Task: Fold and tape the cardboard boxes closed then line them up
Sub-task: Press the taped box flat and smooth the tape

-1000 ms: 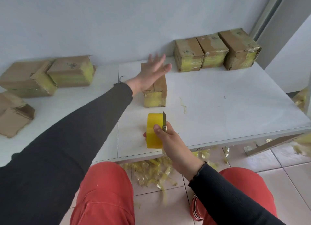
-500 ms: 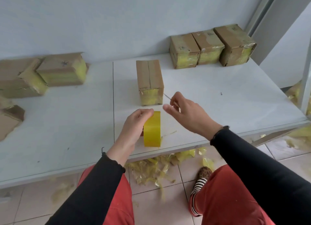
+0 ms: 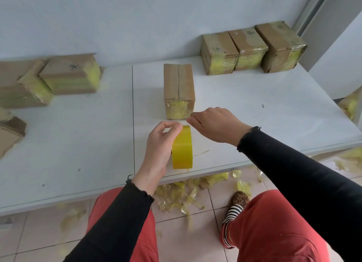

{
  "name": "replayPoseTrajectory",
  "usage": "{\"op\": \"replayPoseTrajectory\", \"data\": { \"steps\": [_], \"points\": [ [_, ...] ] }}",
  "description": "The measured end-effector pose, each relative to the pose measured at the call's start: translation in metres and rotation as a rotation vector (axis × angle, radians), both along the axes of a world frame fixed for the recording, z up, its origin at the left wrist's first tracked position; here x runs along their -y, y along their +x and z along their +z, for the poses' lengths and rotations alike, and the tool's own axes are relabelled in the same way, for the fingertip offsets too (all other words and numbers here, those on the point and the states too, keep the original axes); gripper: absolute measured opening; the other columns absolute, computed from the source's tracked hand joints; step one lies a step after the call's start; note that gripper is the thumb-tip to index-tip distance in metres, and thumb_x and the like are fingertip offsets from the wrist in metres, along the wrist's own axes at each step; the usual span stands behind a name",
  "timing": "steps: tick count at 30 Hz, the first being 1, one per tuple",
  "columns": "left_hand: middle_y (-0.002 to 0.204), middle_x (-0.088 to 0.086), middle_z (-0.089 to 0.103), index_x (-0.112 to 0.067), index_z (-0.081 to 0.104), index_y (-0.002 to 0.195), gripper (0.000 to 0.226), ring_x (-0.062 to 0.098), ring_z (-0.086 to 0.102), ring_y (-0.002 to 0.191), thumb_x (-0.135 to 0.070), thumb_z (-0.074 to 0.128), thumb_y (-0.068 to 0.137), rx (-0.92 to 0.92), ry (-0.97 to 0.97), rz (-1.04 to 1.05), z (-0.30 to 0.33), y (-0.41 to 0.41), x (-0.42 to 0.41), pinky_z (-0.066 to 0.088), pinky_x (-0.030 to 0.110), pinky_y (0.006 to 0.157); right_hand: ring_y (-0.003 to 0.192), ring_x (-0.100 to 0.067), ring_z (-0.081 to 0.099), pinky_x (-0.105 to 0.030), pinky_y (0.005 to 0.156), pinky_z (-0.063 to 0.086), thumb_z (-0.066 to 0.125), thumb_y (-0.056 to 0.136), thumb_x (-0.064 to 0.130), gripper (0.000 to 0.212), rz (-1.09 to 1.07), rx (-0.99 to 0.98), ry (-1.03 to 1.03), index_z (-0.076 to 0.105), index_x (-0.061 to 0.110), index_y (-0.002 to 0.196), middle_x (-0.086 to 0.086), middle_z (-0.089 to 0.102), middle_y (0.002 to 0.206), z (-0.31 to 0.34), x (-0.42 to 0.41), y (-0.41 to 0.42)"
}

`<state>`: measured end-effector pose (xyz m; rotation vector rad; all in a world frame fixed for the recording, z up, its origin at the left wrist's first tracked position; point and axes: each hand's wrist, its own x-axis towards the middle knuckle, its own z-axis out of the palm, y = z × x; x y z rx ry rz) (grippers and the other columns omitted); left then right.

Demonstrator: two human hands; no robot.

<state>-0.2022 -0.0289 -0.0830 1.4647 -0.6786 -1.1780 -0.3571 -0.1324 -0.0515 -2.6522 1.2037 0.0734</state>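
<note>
Left hand (image 3: 159, 144) has shifted up the yellow tape roll (image 3: 182, 148), now pinching its top edge. Right hand (image 3: 217, 124) has dropped closer to the roll, fingers curled; what it grips, cannot tell. Untaped cardboard box (image 3: 179, 89) unmoved on white table (image 3: 254, 113), just behind roll.

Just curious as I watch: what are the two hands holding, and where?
The left hand holds the yellow tape roll at its top edge. The right hand seems to pinch something thin, too small to identify.
</note>
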Motion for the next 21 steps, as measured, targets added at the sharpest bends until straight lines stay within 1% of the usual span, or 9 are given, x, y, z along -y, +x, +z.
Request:
{"op": "replayPoseTrajectory", "data": {
  "steps": [3,6,7,9,11,12,15,19,21],
  "points": [
    [0.08,-0.001,0.074,-0.02,0.072,0.094,0.007,0.015,0.069,0.074,-0.027,0.074,0.095,-0.011,-0.018,0.006,0.002,0.0,0.001,0.052,0.031,0.067,0.072,-0.027,0.051,-0.036,0.068,0.037,0.018,0.111,0.048,0.051,0.003,-0.136,-0.058,0.056,0.02,0.091,0.002,0.05,0.072,-0.001,0.005,0.003],
    [0.073,-0.006,0.07,-0.017,0.071,0.096,0.008,0.009,0.065,0.068,-0.025,0.073,0.096,0.006,-0.04,0.007,0.002,0.0,0.0,0.05,0.026,0.062,0.075,-0.028,0.052,-0.037,0.07,0.038,0.018,0.11,0.049,0.053,-0.015,-0.267,-0.086,0.056,0.017,0.09,0.001,0.052,0.074,-0.003,0.013,-0.008],
    [0.076,-0.006,0.071,-0.019,0.071,0.096,0.009,0.011,0.065,0.071,-0.027,0.074,0.095,-0.002,-0.041,0.007,0.002,0.002,0.0,0.05,0.029,0.066,0.073,-0.028,0.053,-0.036,0.067,0.037,0.02,0.11,0.051,0.054,-0.041,-0.234,-0.086,0.055,0.016,0.088,0.0,0.054,0.074,-0.002,0.015,-0.014],
    [0.085,-0.007,0.072,-0.025,0.074,0.093,0.01,0.015,0.065,0.084,-0.034,0.076,0.092,0.008,-0.033,-0.002,0.002,0.003,0.001,0.049,0.033,0.08,0.065,-0.027,0.052,-0.035,0.058,0.032,0.027,0.107,0.056,0.051,-0.097,-0.019,-0.151,0.053,0.017,0.087,0.004,0.053,0.07,0.001,0.017,-0.022],
    [0.092,-0.01,0.073,-0.025,0.075,0.094,0.009,0.011,0.065,0.094,-0.034,0.076,0.092,0.028,-0.017,-0.002,0.003,0.002,0.001,0.046,0.031,0.087,0.064,-0.024,0.051,-0.035,0.056,0.034,0.037,0.106,0.054,0.04,-0.101,0.282,-0.204,0.053,0.018,0.101,0.01,0.051,0.077,0.005,0.013,-0.022],
    [0.093,-0.012,0.073,-0.024,0.075,0.095,0.008,0.008,0.064,0.095,-0.032,0.076,0.092,0.034,-0.013,-0.003,0.004,0.001,0.001,0.044,0.029,0.087,0.072,-0.025,0.054,-0.037,0.06,0.039,0.041,0.107,0.047,0.033,-0.069,0.358,-0.203,0.053,0.017,0.115,0.008,0.053,0.088,0.005,0.011,-0.019],
    [0.1,-0.01,0.075,-0.023,0.076,0.093,0.013,0.009,0.065,0.1,-0.034,0.078,0.087,0.075,-0.003,-0.044,0.007,0.004,0.001,0.044,0.029,0.09,0.102,-0.026,0.055,-0.045,0.075,0.051,0.042,0.108,0.026,0.044,-0.005,0.251,-0.195,0.038,0.019,0.151,-0.003,0.055,0.119,-0.007,0.009,-0.007],
    [0.108,-0.01,0.077,-0.029,0.078,0.087,0.029,0.024,0.068,0.113,-0.051,0.077,0.068,0.144,0.036,-0.161,0.018,0.019,0.001,0.048,0.049,0.107,0.103,-0.028,0.053,-0.045,0.074,0.052,0.041,0.108,0.019,0.049,-0.021,0.231,-0.214,0.031,0.019,0.156,-0.005,0.054,0.12,-0.01,0.015,-0.004],
    [0.105,-0.007,0.078,-0.03,0.078,0.088,0.039,0.025,0.069,0.106,-0.057,0.076,0.061,0.193,0.051,-0.214,0.023,0.023,0.005,0.049,0.048,0.098,0.103,-0.027,0.052,-0.043,0.073,0.05,0.04,0.108,0.018,0.049,-0.015,0.213,-0.218,0.031,0.02,0.156,-0.005,0.054,0.121,-0.007,0.017,-0.005]
  ]
}}
